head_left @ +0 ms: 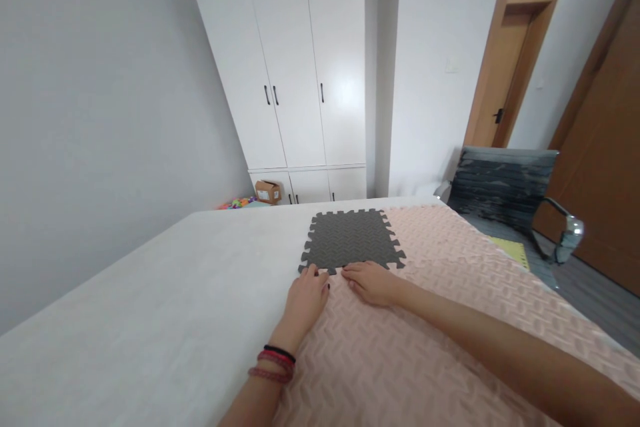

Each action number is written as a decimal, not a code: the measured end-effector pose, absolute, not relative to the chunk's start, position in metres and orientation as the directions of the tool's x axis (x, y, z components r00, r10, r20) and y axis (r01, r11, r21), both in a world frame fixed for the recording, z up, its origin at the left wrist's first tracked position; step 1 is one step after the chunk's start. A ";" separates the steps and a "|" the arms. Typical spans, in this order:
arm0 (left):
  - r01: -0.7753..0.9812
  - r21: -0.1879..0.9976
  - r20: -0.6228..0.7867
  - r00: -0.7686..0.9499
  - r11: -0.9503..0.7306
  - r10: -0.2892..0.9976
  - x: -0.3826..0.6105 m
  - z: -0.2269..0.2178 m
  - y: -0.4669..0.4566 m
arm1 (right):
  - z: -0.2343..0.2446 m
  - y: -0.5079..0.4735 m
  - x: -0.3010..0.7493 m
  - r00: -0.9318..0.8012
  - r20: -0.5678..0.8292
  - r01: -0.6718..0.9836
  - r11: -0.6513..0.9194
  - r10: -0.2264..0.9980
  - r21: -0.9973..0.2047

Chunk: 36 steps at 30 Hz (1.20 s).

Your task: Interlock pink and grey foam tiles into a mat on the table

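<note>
A dark grey foam puzzle mat [350, 240] with toothed edges lies flat, partly over the pink textured foam mat [370, 360] and partly over the white surface. At its near left corner is my left hand [307, 293], fingers bent over the edge and thumb apart; red and black bands circle that wrist. My right hand [371, 282] rests palm down at the middle of the near edge, fingers stretched out onto the grey mat. Neither hand is wrapped round anything. Both hands cover short stretches of the toothed edge.
The white surface [180, 307] stretches to the left. Past its far edge stand a white wardrobe [310, 80] and a cardboard box [268, 191]. On the right is a dark chair [500, 187], with a yellow mat [511, 250] beside it. A wooden door [513, 73] is behind.
</note>
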<state>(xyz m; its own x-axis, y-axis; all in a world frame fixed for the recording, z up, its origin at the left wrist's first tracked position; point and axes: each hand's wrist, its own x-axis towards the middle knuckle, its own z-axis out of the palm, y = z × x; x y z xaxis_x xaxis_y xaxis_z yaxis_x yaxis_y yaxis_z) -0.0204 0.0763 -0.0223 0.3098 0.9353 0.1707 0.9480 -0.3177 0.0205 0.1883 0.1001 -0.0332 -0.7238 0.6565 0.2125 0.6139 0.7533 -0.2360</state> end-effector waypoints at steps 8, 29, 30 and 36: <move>0.942 0.009 0.179 0.330 -0.337 0.927 -0.022 -0.029 0.077 | -0.027 0.095 0.192 -0.718 0.206 0.619 0.745 0.665 -0.250; 0.938 -0.012 0.122 0.345 -0.346 0.931 -0.018 -0.026 0.077 | -0.049 0.105 0.314 -0.421 0.180 0.896 0.438 0.889 -0.068; 0.938 -0.013 0.119 0.345 -0.346 0.931 -0.018 -0.026 0.077 | -0.047 0.106 0.313 -0.423 0.180 0.896 0.440 0.888 -0.061; 0.936 -0.025 0.102 0.351 -0.350 0.931 -0.019 -0.030 0.081 | -0.039 0.110 0.313 -0.448 0.158 0.889 0.457 0.880 -0.029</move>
